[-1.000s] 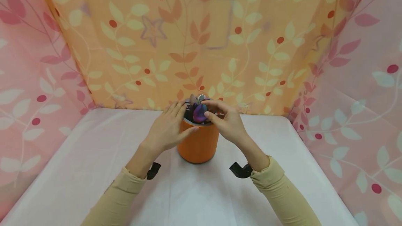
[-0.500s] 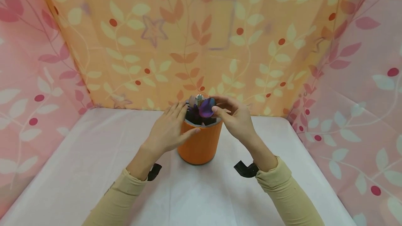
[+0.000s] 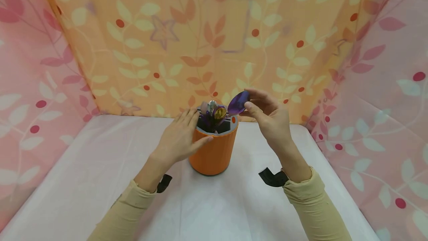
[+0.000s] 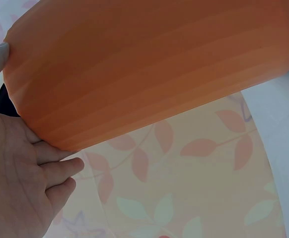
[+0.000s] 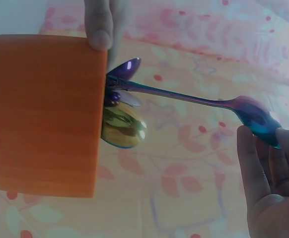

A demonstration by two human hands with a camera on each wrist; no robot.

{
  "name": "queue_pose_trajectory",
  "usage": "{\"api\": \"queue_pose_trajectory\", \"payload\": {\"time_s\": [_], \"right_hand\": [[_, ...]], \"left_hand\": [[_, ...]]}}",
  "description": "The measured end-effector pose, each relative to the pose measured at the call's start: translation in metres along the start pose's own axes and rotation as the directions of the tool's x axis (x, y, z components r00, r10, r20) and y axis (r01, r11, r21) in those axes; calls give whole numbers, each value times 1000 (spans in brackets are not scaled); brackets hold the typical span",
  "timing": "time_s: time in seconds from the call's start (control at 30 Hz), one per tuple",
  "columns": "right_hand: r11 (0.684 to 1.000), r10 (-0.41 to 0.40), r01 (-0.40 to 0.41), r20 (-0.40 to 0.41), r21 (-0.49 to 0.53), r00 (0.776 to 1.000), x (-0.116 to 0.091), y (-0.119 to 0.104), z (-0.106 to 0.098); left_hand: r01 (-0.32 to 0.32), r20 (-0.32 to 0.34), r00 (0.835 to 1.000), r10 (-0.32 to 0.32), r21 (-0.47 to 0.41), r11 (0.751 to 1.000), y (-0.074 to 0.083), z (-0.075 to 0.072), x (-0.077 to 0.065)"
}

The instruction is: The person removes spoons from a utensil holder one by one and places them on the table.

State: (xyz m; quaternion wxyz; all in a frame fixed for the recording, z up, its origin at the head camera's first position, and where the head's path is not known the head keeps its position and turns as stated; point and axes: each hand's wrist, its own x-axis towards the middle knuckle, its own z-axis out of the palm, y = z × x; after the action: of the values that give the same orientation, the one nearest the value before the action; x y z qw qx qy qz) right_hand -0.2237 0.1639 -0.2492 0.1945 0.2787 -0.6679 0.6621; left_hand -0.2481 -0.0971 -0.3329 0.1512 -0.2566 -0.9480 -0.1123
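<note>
Seemingly midway: spoon (image 3: 238, 102) partly out.
Right grip (image 3: 272, 120) pinches it, left grip (image 3: 177, 133) lies spread against holder (image 3: 211, 155); other spoons (image 5: 124, 128) remain inside.

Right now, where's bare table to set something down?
White tabletop is bare between the left sleeve and left pink curtain, between the right sleeve and right pink curtain, and between the sleeves, in front of the orange cutlery holder. Crowded: the holder's mouth, with cutlery, the left hand at its rim, and the purple spoon in the right hand.
</note>
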Motion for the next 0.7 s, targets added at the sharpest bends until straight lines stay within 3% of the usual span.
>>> {"api": "queue_pose_trajectory", "payload": {"time_s": [0.4, 0.63, 0.7], "right_hand": [[984, -141, 151, -102, 94, 985, 6, -23, -23], [967, -158, 190, -188, 170, 969, 4, -39, -50], [970, -158, 190, -200, 150, 967, 3, -41, -57]], "left_hand": [[0, -34, 999, 0, 1, 1000, 0, -2, 0], [4, -32, 999, -4, -4, 1000, 1, -2, 0], [5, -34, 999, -5, -5, 1000, 2, -2, -1]]}}
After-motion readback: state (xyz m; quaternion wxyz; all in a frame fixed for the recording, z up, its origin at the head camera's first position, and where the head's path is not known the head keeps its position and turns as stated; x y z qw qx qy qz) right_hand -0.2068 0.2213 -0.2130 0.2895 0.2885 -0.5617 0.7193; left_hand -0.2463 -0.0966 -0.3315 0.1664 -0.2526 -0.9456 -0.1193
